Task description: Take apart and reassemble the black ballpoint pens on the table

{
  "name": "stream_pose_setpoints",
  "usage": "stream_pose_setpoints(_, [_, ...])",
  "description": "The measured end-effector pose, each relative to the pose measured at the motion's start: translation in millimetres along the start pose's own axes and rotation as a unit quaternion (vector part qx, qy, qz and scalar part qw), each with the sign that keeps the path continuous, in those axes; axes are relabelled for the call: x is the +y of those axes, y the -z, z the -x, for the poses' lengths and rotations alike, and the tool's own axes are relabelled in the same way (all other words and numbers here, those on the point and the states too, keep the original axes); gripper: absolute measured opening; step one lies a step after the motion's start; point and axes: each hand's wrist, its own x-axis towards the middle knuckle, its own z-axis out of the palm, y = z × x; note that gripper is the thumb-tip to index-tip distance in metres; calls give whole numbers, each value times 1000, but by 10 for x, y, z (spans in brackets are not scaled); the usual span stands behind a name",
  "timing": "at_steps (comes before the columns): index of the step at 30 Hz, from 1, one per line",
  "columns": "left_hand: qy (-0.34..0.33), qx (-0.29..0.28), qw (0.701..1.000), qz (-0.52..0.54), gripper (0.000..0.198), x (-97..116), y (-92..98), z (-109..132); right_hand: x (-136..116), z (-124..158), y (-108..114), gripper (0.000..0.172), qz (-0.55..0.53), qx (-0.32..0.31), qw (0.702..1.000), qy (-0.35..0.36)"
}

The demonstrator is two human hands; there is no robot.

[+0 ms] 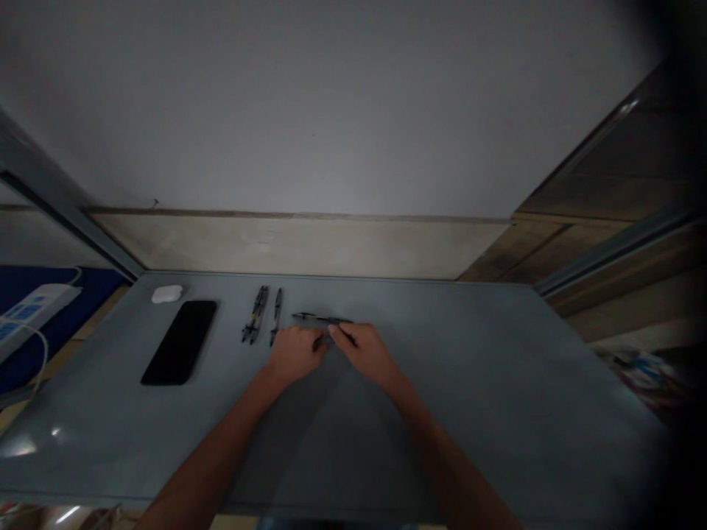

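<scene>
Near the middle of the grey table [475,368], my left hand [297,352] is closed with its fingertips on a small dark pen part [319,343]. Just to its right, my right hand [365,349] pinches a dark pen piece [349,336], and the two hands nearly touch. Behind them a dark pen [309,316] lies crosswise, its right end close to my right fingers. A single pen [277,309] lies lengthwise just behind my left hand. Left of it is a small bundle of pens [255,316].
A black phone [181,343] lies on the left of the table, with a white earphone case [166,294] behind it. A white power strip [33,313] sits on blue cloth beyond the left edge. A pale wall [309,110] stands behind the table.
</scene>
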Motion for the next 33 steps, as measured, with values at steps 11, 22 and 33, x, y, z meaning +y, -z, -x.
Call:
stream_pose_setpoints(11, [33, 20, 999, -3, 34, -53, 34, -22, -35, 21, 80, 26, -57, -31, 998, 14])
stream_pose_setpoints(22, [48, 19, 999, -11, 33, -62, 25, -21, -44, 10, 48, 40, -36, -29, 999, 15])
stream_pose_setpoints(33, [41, 0, 999, -10, 34, -58, 38, -25, -19, -13, -22, 47, -115, -24, 991, -55])
